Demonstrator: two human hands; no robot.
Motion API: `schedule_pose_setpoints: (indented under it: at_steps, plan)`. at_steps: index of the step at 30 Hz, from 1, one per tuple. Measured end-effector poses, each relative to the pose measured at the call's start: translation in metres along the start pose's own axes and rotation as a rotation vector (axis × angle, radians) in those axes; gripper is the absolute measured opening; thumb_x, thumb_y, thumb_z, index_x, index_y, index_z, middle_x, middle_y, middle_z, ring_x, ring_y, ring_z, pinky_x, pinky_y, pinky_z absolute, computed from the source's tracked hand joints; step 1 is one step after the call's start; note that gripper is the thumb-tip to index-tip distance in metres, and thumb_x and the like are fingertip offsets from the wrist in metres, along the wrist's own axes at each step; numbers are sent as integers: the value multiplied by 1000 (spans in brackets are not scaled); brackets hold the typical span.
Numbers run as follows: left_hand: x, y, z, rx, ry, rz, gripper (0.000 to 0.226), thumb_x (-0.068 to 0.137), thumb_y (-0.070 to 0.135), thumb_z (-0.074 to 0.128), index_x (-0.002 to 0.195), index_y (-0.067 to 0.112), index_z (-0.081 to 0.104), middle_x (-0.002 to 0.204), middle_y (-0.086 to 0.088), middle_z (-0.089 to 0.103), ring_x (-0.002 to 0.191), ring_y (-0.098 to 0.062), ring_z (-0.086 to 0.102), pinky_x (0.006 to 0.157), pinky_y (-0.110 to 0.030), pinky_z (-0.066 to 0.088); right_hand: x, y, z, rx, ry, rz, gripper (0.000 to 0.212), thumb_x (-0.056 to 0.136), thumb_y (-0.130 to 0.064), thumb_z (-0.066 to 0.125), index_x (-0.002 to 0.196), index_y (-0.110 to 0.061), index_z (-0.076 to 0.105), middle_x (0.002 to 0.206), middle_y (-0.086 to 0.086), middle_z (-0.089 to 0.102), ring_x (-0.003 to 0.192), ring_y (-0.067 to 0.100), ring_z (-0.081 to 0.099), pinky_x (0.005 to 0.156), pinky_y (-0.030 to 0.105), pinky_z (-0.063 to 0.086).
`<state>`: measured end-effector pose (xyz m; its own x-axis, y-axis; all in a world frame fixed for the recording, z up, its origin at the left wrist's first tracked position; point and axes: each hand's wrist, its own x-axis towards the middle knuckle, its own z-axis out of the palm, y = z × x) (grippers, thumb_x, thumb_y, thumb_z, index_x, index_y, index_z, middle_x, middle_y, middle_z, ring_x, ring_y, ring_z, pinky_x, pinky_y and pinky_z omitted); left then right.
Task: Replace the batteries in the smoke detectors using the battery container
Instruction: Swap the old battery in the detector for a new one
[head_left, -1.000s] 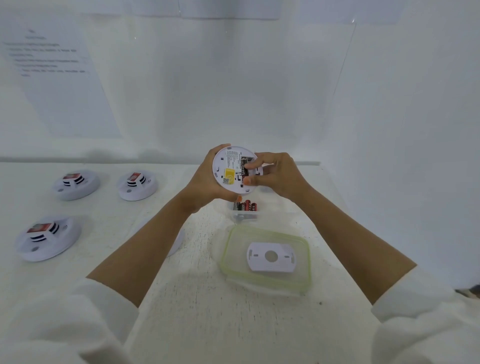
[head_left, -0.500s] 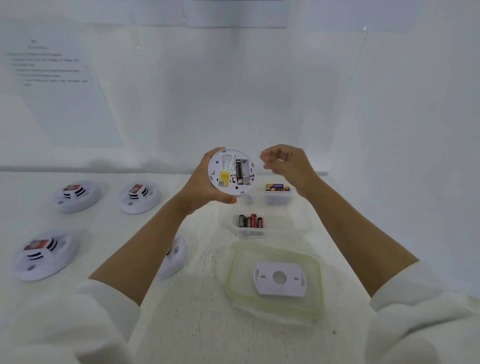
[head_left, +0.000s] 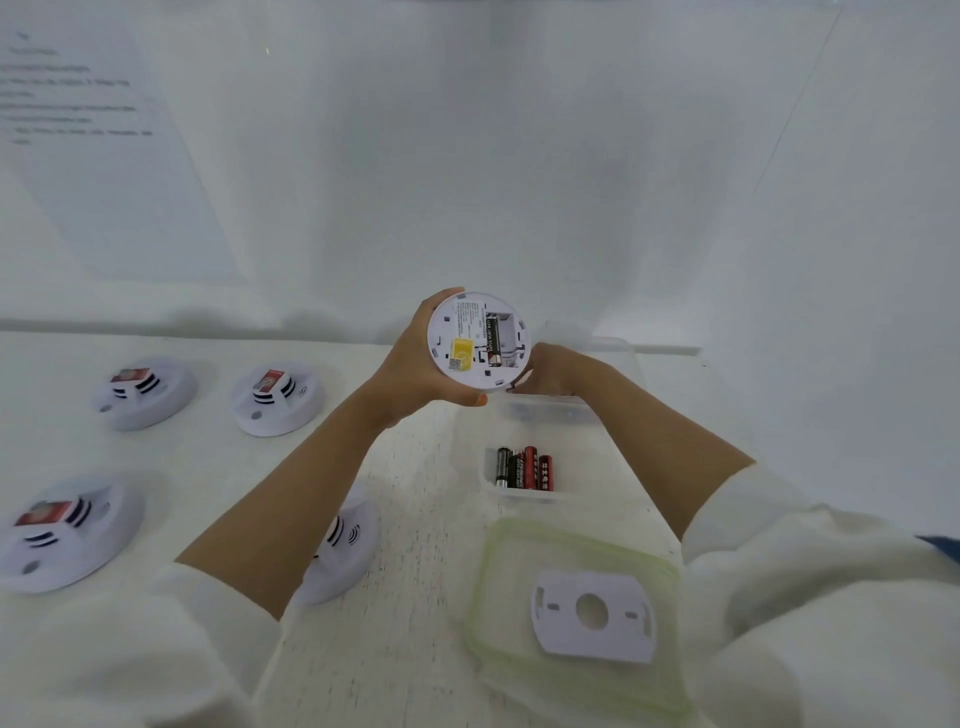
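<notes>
My left hand (head_left: 410, 364) grips a round white smoke detector (head_left: 467, 332) held up with its back toward me. One black battery (head_left: 492, 340) sits in its open compartment, and the slot beside it is bare. My right hand (head_left: 558, 369) reaches down behind the detector into the far compartment of the clear battery container (head_left: 550, 415). Its fingertips are partly hidden, so I cannot see whether it holds anything. Several black and red batteries (head_left: 524, 467) lie in the near compartment.
A green-rimmed clear lid (head_left: 498, 571) lies in front of the container with a white mounting plate (head_left: 592, 616) on it. Smoke detectors rest face up on the white table at left (head_left: 145, 392), (head_left: 278, 397), (head_left: 62, 530). Another detector (head_left: 343, 545) lies under my left forearm. White walls close off the back and right.
My right hand left the detector's battery compartment, swung right, then dropped into the far container compartment. The left hand kept hold of the detector, tilting it slightly.
</notes>
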<state>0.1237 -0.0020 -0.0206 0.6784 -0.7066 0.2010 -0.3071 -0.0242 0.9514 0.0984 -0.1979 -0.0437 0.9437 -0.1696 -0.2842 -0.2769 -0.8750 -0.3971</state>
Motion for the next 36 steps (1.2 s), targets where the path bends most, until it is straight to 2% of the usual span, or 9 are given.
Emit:
schedule_pose_setpoints:
  at_steps: [7, 9, 13, 17, 20, 23, 30, 33, 36]
  plan:
    - [2, 4, 2, -16, -14, 18, 102, 46, -1, 78, 133, 24, 29, 125, 11, 45, 113, -2, 50, 78, -17, 51, 4, 2, 1, -48, 113, -77, 20, 77, -14, 66, 97, -11, 69, 94, 2, 65, 79, 15, 56, 63, 17, 41]
    - [0, 6, 2, -25, -17, 19, 103, 46, -2, 78, 133, 23, 29, 125, 10, 45, 113, -3, 49, 77, -17, 51, -7, 1, -8, 132, 201, -61, 13, 74, -7, 70, 86, -9, 66, 84, 3, 60, 65, 16, 56, 54, 14, 43]
    - [-7, 11, 5, -50, -15, 21, 102, 46, -4, 77, 132, 23, 29, 124, 10, 45, 111, -2, 50, 75, -16, 52, -43, -1, -33, 694, 536, -55, 25, 76, -5, 73, 96, -10, 59, 87, 17, 66, 70, 28, 66, 73, 37, 57]
    - [-13, 15, 10, -53, -30, 46, 101, 47, -4, 77, 132, 23, 29, 123, 9, 45, 111, -3, 50, 77, -16, 51, -82, -14, -52, 988, 634, -185, 22, 77, -8, 74, 94, -7, 60, 72, 12, 67, 57, 16, 64, 62, 25, 56]
    - [-19, 18, 14, -56, -41, 56, 103, 46, -6, 77, 133, 20, 29, 124, 8, 44, 110, 1, 51, 77, -17, 51, -102, -22, -56, 943, 620, -277, 21, 76, -9, 75, 93, -9, 62, 65, 4, 68, 56, 13, 63, 63, 24, 56]
    - [-25, 20, 18, -47, -45, 60, 104, 46, -7, 77, 135, 18, 28, 123, 7, 45, 105, 8, 53, 76, -17, 52, -111, -25, -52, 755, 627, -329, 23, 73, -10, 77, 92, -9, 64, 67, 9, 68, 60, 14, 62, 66, 29, 53]
    - [-43, 31, 27, -27, -26, 75, 104, 45, -1, 79, 133, 22, 29, 122, 8, 46, 111, -8, 51, 76, -20, 54, -127, -30, -33, 436, 714, -348, 24, 71, -24, 79, 91, -20, 68, 83, -6, 65, 70, 13, 58, 71, 29, 48]
    - [-51, 34, 29, -39, -17, 71, 104, 44, -2, 78, 133, 21, 29, 121, 6, 47, 110, -10, 52, 77, -22, 54, -132, -30, -24, 493, 678, -328, 22, 75, -24, 76, 93, -26, 64, 99, -5, 64, 85, 15, 60, 73, 27, 49]
    - [-60, 34, 32, -69, -9, 59, 103, 44, -4, 77, 133, 19, 30, 120, 5, 49, 108, -11, 54, 76, -24, 55, -138, -34, -14, 541, 643, -356, 17, 81, -15, 70, 97, -14, 63, 95, 3, 64, 85, 15, 62, 67, 24, 54]
